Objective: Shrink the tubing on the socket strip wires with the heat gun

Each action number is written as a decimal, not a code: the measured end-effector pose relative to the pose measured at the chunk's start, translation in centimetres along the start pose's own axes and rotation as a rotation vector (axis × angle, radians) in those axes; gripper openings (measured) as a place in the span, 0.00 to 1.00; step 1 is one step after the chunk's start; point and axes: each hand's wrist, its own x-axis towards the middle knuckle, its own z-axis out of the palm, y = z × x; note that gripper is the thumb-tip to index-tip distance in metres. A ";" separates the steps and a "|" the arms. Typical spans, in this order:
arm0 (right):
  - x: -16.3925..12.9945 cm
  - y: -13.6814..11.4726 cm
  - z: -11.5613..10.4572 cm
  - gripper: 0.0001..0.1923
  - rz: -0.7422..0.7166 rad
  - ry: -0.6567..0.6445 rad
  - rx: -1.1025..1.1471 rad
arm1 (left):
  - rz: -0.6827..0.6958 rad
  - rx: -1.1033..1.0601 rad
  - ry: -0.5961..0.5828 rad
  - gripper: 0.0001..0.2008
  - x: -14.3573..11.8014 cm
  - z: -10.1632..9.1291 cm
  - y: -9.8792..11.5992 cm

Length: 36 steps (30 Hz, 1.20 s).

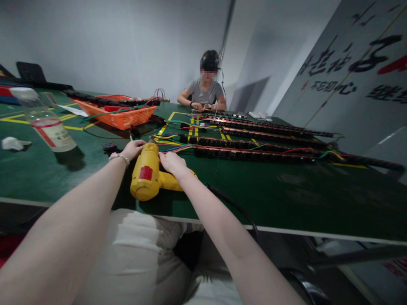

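A yellow heat gun (146, 171) lies on the green table in front of me, its nozzle pointing away and its handle to the right, partly behind my right wrist. My left hand (133, 149) is left of the nozzle with bent, closed fingers; what they hold is hidden. My right hand (172, 163) is right of the gun's body, above the handle, its fingers closed beside the casing. Their grip is hidden too. Coloured wires (173, 148) run from near the nozzle to long, dark strips with copper edges (254, 154).
An orange basket (124, 117) with another strip stands back left. A clear bottle (52, 131) and white crumpled tissue (14, 144) are at the left. A black cord (233, 201) trails over the table's front edge. Another person (206, 91) works across the table.
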 end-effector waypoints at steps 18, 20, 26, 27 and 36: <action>-1.2 6.9 -4.0 0.30 0.214 0.036 -0.033 | -0.030 -0.077 0.001 0.12 0.2 0.5 -0.3; -1.3 7.5 -4.3 0.31 0.233 0.047 -0.039 | -0.028 -0.073 -0.001 0.12 0.2 0.5 -0.3; -1.5 7.5 -4.5 0.34 0.235 0.057 -0.060 | -0.036 -0.062 -0.005 0.12 0.2 0.5 -0.2; -1.5 7.4 -4.5 0.34 0.233 0.059 -0.063 | -0.039 -0.064 -0.002 0.11 0.2 0.5 -0.2; -1.3 4.5 -2.8 0.32 0.128 0.057 -0.039 | -0.037 -0.065 -0.003 0.10 0.3 0.6 -0.1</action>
